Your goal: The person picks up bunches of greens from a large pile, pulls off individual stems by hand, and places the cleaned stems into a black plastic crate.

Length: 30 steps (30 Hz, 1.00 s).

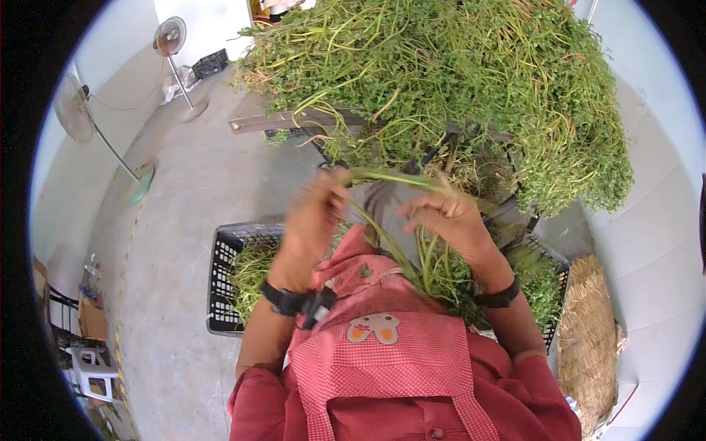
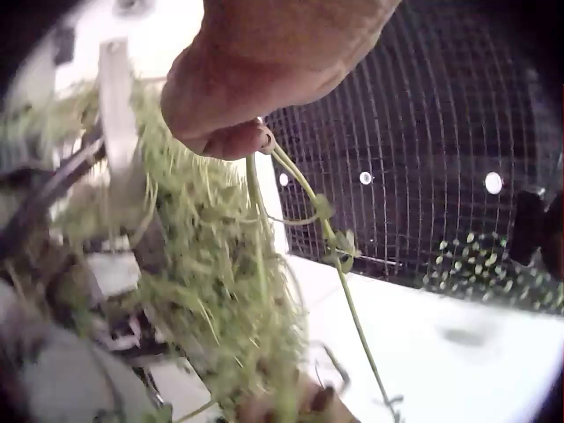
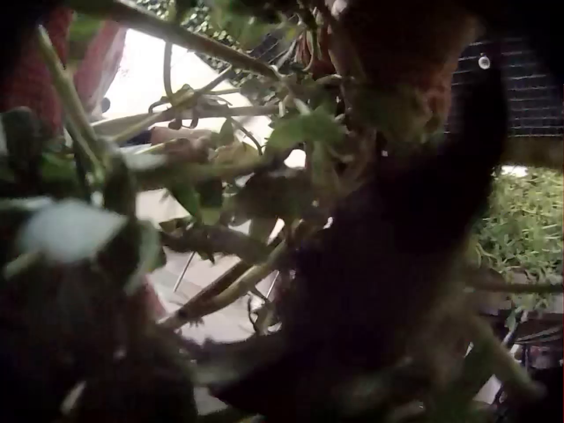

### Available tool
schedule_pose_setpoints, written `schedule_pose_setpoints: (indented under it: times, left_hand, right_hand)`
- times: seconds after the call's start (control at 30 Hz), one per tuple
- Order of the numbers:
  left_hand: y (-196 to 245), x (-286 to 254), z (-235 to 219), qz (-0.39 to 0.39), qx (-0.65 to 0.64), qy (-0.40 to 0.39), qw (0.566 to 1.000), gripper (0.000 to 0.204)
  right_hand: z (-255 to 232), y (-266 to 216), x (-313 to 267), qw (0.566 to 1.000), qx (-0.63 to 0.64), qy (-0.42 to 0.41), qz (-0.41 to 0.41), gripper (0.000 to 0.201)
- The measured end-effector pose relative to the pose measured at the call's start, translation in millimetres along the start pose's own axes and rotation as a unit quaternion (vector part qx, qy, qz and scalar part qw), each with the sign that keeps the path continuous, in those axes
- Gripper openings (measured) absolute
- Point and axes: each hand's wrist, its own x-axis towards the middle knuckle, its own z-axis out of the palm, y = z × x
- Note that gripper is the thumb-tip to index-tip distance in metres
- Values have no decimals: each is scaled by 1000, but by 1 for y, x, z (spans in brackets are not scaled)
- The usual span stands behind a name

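Observation:
Long green leafy stems stretch between the two hands in front of the apron. My left hand pinches stem ends between thumb and fingers; the left wrist view shows thin stems hanging from its fingertips. The right hand grips the same greens from the other side, somewhat blurred. Below it a leafy bunch hangs against the apron. In the right wrist view, leaves and stalks crowd close to the camera and hide most of the fingers.
A large heap of greens covers the table ahead and spills over its edge. Black crates holding greens flank the lap. Standing fans are at the left, a straw bundle at the right.

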Motion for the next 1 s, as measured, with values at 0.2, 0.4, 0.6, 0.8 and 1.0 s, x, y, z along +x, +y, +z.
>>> schedule_pose_setpoints:
  times: [0.2, 0.4, 0.6, 0.8, 1.0]
  left_hand:
    - [111, 12, -24, 269, 163, 52, 948, 12]
    - [88, 11, -4, 260, 185, -29, 947, 18]
    - [79, 16, 25, 223, 188, -84, 953, 22]
    - [92, 3, 52, 258, 196, -152, 934, 26]
    - [81, 6, 61, 180, 104, -170, 963, 31]
  right_hand:
    - [42, 56, 5, 951, -239, -176, 84, 55]
    - [49, 41, 7, 797, -578, -98, -141, 60]
    - [30, 56, 63, 855, -514, -66, -16, 50]
    - [58, 76, 61, 879, -415, -236, -3, 50]
    - [20, 29, 17, 838, -453, -295, 72, 53]
